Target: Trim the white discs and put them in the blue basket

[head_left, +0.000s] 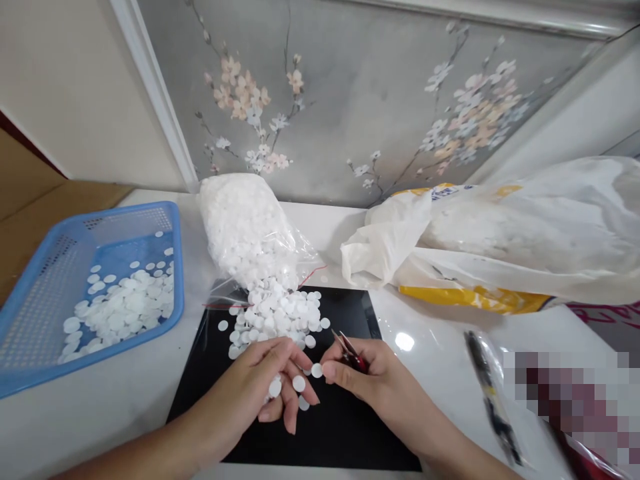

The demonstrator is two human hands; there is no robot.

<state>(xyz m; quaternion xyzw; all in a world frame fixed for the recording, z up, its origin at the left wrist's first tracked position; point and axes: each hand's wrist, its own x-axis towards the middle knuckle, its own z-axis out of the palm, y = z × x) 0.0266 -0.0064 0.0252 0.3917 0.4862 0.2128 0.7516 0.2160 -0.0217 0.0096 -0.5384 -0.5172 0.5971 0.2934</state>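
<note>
White round discs (pixel 280 313) lie heaped on a black board (pixel 325 433), spilling from the mouth of a clear plastic bag (pixel 245 227) full of them. My left hand (pixel 283 383) is curled palm-up over the board, with several discs held in its fingers and palm. Between thumb and fingertip, my right hand (pixel 357 370) pinches one white disc (pixel 317 370); small scissors (pixel 353 353) with red handles are also tucked in that hand, blades pointing up and left. The two hands are close together, just below the heap.
At the left stands a blue basket (pixel 181 267) with many white discs inside. A white and yellow plastic bag (pixel 480 247) lies at the back right. A black pen (pixel 493 397) in clear wrapping rests at the right, beside a pixelated area.
</note>
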